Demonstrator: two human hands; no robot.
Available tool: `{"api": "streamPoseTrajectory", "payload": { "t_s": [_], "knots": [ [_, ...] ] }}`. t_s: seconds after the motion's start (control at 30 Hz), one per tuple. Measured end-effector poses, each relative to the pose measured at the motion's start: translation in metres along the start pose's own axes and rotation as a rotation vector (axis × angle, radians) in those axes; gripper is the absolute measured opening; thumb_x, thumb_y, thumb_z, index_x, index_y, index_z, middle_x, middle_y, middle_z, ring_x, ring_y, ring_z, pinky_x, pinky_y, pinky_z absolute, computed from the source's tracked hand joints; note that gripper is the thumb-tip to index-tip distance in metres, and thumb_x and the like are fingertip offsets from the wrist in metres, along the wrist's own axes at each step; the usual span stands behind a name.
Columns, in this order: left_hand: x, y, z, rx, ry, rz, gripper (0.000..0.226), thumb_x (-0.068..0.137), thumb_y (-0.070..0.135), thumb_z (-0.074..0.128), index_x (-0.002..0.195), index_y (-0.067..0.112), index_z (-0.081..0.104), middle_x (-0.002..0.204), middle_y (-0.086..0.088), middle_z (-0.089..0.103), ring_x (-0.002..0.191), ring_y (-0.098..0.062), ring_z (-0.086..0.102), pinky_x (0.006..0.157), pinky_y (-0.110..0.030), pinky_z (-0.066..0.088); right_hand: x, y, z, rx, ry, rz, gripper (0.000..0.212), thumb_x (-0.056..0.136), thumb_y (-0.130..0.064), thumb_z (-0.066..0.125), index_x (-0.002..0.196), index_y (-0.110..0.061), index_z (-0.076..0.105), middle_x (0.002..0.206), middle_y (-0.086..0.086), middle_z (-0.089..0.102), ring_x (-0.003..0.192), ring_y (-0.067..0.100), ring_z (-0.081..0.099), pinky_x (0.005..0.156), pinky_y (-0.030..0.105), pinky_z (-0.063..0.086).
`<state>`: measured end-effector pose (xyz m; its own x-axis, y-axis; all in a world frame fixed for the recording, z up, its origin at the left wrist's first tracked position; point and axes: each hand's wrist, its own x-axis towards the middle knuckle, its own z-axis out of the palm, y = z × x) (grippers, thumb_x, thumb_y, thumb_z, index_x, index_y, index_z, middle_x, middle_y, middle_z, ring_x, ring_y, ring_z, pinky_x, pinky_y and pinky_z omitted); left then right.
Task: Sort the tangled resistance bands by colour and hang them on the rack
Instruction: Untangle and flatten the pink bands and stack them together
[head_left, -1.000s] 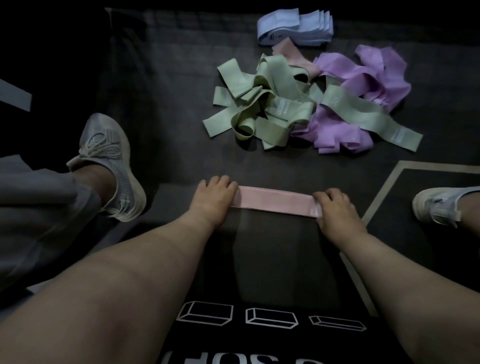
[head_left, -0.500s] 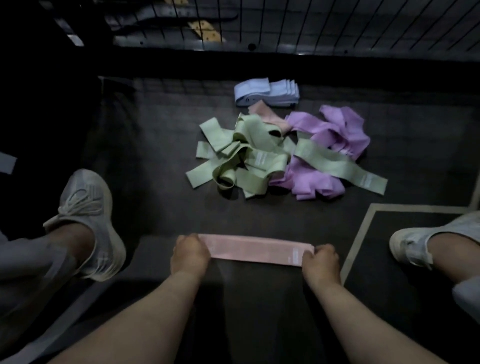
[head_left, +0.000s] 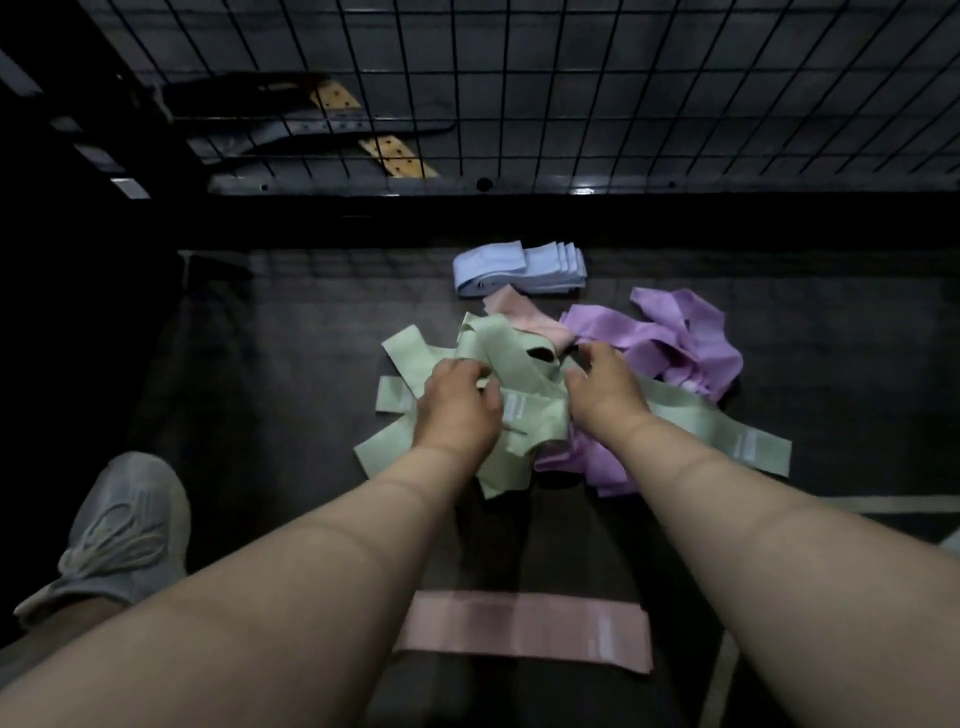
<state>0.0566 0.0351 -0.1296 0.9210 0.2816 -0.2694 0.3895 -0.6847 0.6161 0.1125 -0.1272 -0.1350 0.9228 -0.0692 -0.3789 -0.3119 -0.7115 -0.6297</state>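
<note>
The left hand (head_left: 457, 402) was seen curled around a strip of the tangled green bands (head_left: 415, 358) on the dark mat (head_left: 260, 389), while the right hand (head_left: 605, 392) was set with bent fingers on the same tangle; whether anything was gripped by it could not be told. One pink band (head_left: 519, 631) was laid flat nearest the person, and a folded blue stack (head_left: 519, 267) was placed beyond the tangle, below the wire rack (head_left: 519, 78).

Dark mat (head_left: 291, 364), flat pink band (head_left: 524, 631), green/purple tangle (head_left: 519, 376), folded blue stack (head_left: 519, 267), L shoe (head_left: 124, 525)
</note>
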Motion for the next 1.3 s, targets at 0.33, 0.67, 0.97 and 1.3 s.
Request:
{"api": "streamPoseTrajectory", "payload": {
  "t_s": [0.33, 0.67, 0.97, 1.3],
  "knots": [
    [0.088, 0.031, 0.037, 0.046, -0.324, 0.16, 0.045, 0.103, 0.018, 0.046, 0.148, 0.016, 0.047, 0.156, -0.005, 0.042, 0.146, -0.022, 0.035, 0.121, -0.028, 0.022, 0.074, -0.004, 0.037, -0.087, -0.091, 0.064, 0.053, 0.103, -0.029, 0.043, 0.153, -0.015, 0.033, 0.156, 0.017, 0.034, 0.144, 0.034, 0.031, 0.119, 0.039, 0.027],
    [0.077, 0.019, 0.028, 0.056, -0.291, 0.082, 0.036, 0.095, 0.019, 0.046, 0.129, 0.022, 0.059, 0.13, -0.007, 0.062, 0.122, -0.029, 0.055, 0.104, -0.04, 0.045, 0.057, -0.012, 0.028, -0.305, -0.113, 0.025, 0.044, 0.084, -0.047, 0.06, 0.122, -0.026, 0.063, 0.127, 0.014, 0.056, 0.124, 0.037, 0.048, 0.104, 0.04, 0.044],
    [0.057, 0.031, 0.002, -0.033, -0.335, -0.008, 0.036, 0.094, 0.018, 0.052, 0.13, 0.018, 0.059, 0.123, -0.004, 0.065, 0.115, -0.025, 0.06, 0.099, -0.03, 0.047, 0.029, -0.024, -0.023, -0.272, -0.075, -0.142, 0.018, 0.086, -0.029, 0.054, 0.074, -0.017, 0.05, 0.076, 0.0, 0.06, 0.085, 0.033, 0.058, 0.072, 0.036, 0.044],
    [0.019, 0.062, -0.044, -0.434, -0.412, -0.144, 0.057, 0.086, 0.001, 0.057, 0.14, 0.017, 0.049, 0.119, -0.002, 0.065, 0.096, -0.02, 0.065, 0.074, -0.027, 0.049, -0.02, -0.041, -0.085, -0.294, -0.073, -0.508, 0.007, 0.085, -0.021, 0.053, 0.08, -0.025, 0.052, 0.087, 0.002, 0.055, 0.086, 0.025, 0.052, 0.075, 0.039, 0.044]
  ]
}}
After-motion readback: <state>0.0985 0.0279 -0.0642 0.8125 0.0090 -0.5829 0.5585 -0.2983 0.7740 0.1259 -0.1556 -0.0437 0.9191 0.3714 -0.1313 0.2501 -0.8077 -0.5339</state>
